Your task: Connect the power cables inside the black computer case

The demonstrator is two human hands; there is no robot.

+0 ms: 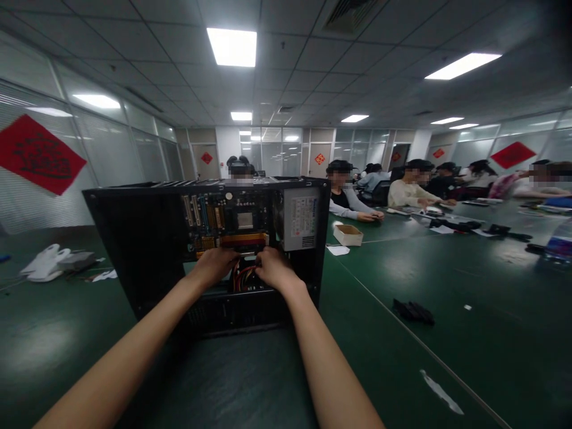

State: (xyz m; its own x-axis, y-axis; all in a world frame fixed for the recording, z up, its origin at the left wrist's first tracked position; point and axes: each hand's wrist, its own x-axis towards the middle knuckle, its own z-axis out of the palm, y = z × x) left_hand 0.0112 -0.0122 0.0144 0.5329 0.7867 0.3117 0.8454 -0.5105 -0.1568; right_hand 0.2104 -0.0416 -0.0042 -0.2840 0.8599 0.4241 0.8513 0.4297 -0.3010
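An open black computer case (205,322) stands in front of me with its inside facing me. The motherboard (245,205) is mounted upright in it, with coloured memory slots (243,239) along its lower part. Just below these slots, my left hand (217,265) and my right hand (273,268) are closed at the two ends of a thin strip (246,254) that looks like a memory module. My fingertips are partly hidden. A bundle of red, yellow and black cables (245,277) hangs between my hands. The power supply (300,219) fills the case's upper right.
A small open box (348,235) and white paper (338,250) lie right of the case. Farther right is a black item (413,311). A white plastic bag (47,262) and a grey box (77,260) lie left. Several people sit across the green table (384,268).
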